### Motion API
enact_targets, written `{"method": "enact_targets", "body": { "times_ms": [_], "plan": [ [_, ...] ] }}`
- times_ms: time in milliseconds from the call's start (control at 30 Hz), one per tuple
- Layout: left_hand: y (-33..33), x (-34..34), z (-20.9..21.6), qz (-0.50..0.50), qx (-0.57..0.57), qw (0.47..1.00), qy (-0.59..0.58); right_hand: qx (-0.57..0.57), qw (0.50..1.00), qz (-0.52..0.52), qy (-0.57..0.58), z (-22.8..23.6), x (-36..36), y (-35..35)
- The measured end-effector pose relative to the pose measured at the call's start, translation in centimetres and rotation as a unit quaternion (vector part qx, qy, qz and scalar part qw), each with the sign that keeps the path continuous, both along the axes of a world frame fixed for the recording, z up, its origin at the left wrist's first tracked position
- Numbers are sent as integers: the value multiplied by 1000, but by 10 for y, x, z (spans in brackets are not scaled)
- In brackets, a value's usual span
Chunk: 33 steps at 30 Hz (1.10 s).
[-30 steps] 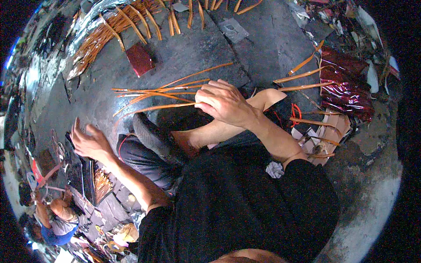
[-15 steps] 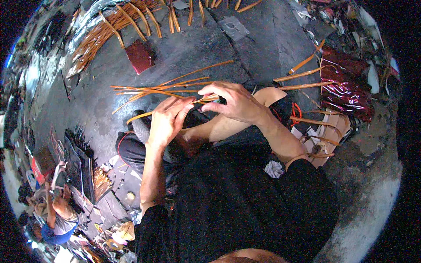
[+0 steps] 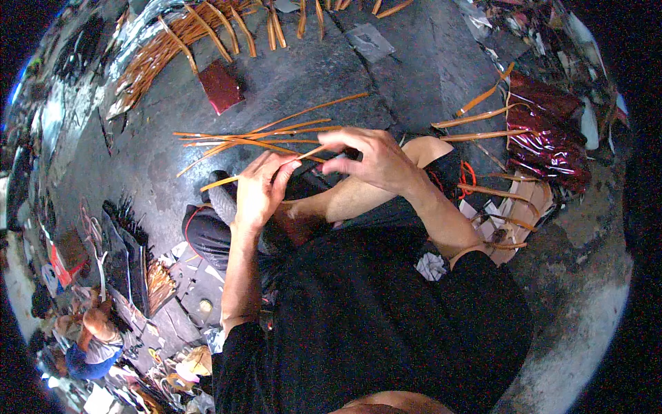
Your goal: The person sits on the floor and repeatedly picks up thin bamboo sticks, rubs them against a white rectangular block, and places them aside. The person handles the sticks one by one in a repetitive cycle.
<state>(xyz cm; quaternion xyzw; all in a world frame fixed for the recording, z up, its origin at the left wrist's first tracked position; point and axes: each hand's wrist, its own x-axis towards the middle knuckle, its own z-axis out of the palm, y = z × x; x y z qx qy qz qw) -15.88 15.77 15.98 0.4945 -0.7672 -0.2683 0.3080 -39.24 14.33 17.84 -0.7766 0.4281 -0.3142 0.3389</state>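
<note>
Lay far left of centre on the dark floor: a small flat dark-red packet (image 3: 221, 86); crumpled at far right: glossy maroon plastic wrapping (image 3: 548, 134); no signs or screens seen.

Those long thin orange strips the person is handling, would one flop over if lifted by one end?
Probably a little. The orange strip held between left hand and right hand stays nearly straight, so it seems springy, not limp. It looks thin and flat, so likely light and unlikely to roll.

Dark red packet (image 3: 221, 85) on grey floor (image 3: 427, 76) — glossy maroon wrapping (image 3: 548, 134) rightward.
</note>
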Motion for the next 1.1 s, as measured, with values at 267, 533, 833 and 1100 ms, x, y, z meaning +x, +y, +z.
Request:
{"method": "enact_targets", "body": {
  "times_ms": [267,533,833,1100],
  "plan": [
    [-3,-5,-3,-23,14,998,58,-95,990,42,92,1,7,-8],
    [-17,53,-17,59,15,998,18,-183,969,-19,167,1,-50,-26],
    [-47,134,-4,145,14,986,-75,-156,962,-120,191,13,-129,-86],
    [-42,138,-69,136,136,980,-39,-87,923,-273,258,-110,-209,-248]
  ]
}}
